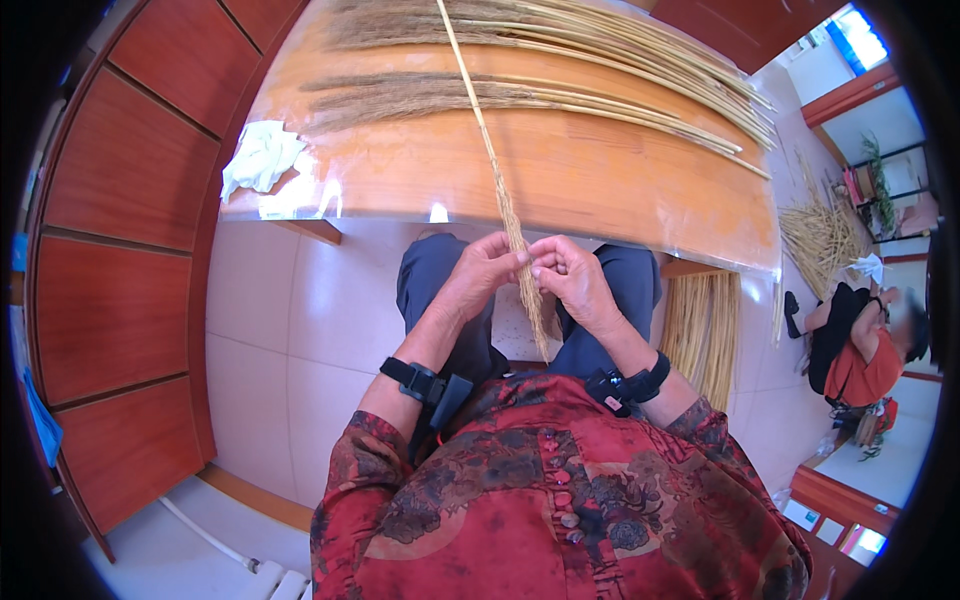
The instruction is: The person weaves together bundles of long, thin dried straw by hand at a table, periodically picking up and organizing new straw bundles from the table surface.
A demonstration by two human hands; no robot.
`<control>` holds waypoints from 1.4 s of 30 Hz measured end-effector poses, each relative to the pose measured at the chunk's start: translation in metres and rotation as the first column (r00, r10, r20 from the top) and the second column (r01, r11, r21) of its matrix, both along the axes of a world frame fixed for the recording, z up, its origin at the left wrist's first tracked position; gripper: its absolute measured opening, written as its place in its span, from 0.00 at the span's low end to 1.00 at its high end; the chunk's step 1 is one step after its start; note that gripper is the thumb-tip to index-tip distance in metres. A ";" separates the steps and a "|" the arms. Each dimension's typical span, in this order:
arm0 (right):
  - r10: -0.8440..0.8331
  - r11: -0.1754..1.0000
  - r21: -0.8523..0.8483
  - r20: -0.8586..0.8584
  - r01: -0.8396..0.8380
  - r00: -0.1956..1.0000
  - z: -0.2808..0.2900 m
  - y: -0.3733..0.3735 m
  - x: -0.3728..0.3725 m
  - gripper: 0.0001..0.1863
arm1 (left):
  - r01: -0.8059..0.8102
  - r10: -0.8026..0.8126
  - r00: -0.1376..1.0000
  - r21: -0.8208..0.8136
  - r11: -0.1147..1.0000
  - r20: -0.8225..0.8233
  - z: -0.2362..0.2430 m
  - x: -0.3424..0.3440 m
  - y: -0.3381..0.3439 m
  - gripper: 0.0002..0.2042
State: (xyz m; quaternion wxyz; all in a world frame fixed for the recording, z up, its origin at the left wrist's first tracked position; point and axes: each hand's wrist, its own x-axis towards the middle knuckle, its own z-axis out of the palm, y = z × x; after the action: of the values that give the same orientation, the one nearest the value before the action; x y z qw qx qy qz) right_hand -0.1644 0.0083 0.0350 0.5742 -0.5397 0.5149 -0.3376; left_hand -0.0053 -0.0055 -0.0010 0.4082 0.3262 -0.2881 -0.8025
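A long, pale dried grass stalk [467, 75] slants from the far table edge down to my lap, its feathery seed head [530, 300] pointing toward me. With fingers pinched, my left hand [485, 268] grips the seed head from the left. My right hand [575, 280] closes its fingertips on the same seed head from the right, just beside the left fingers. Both hands are over my knees, just short of the table's near edge. Two bunches of similar stalks lie across the table: a larger far bunch [620, 50] and a thinner nearer bunch [580, 100].
The wooden table [400, 180] has a clear plastic cover, with crumpled white tissue [262, 158] at its left corner. Red-brown cabinets [120, 280] stand at left. More stalks [700, 325] are under the table's right end. Another person [862, 350] sits at far right near a stalk pile [822, 235].
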 end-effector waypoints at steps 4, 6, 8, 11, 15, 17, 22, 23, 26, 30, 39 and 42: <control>-0.019 0.997 0.071 0.067 0.014 0.998 -0.002 -0.002 -0.004 0.12 | -0.006 0.006 1.000 0.030 1.000 0.017 0.000 0.000 0.001 0.06; -0.023 0.997 0.081 0.063 0.017 0.998 -0.001 -0.002 -0.005 0.11 | -0.001 0.000 1.000 0.035 0.999 0.024 0.001 -0.001 0.001 0.06; -0.017 0.997 0.073 0.060 0.013 0.998 -0.003 -0.004 -0.007 0.11 | -0.011 0.009 0.996 0.019 1.000 0.089 0.000 -0.001 0.002 0.05; 0.005 0.998 0.061 0.022 -0.007 1.000 -0.002 -0.004 -0.008 0.10 | -0.019 0.018 0.995 0.011 1.000 0.097 0.000 -0.001 0.002 0.06; 0.018 0.995 0.094 0.018 -0.019 1.000 0.005 -0.003 -0.008 0.09 | -0.007 0.004 0.999 0.045 0.999 0.053 0.003 -0.002 0.002 0.06; 0.029 0.996 0.079 0.013 -0.030 1.000 0.001 -0.004 -0.008 0.10 | 0.024 -0.026 0.999 0.050 0.998 0.031 0.000 -0.001 0.001 0.07; 0.060 0.998 0.002 -0.021 -0.060 0.998 -0.011 -0.005 -0.010 0.11 | 0.025 -0.030 0.996 0.065 0.998 0.085 -0.001 -0.003 0.002 0.06; 0.053 0.998 -0.025 -0.083 -0.055 0.995 -0.009 -0.004 -0.011 0.11 | 0.018 -0.025 0.994 0.061 0.998 0.110 -0.001 -0.004 0.003 0.06; 0.036 0.997 -0.063 -0.186 -0.048 0.982 -0.009 -0.003 -0.012 0.11 | 0.050 -0.052 0.977 0.011 0.999 0.205 -0.005 -0.006 0.004 0.06; 0.021 0.996 -0.085 -0.225 -0.041 0.974 -0.012 -0.004 -0.015 0.11 | 0.053 -0.051 0.969 0.000 0.999 0.241 -0.003 -0.005 0.005 0.06; -0.053 0.989 -0.148 -0.150 0.030 0.987 -0.008 -0.006 -0.019 0.11 | 0.035 -0.037 0.975 0.011 0.999 0.221 -0.006 -0.003 0.004 0.06; -0.043 0.997 -0.064 -0.064 0.039 0.997 -0.004 -0.006 -0.015 0.11 | 0.003 -0.007 0.979 0.020 1.000 0.206 -0.004 -0.003 0.004 0.05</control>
State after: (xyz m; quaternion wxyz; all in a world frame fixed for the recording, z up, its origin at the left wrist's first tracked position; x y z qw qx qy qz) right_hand -0.1793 0.0019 0.0312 0.5328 -0.5574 0.5337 -0.3474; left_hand -0.0081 -0.0011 -0.0052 0.3712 0.4106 -0.3218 -0.7682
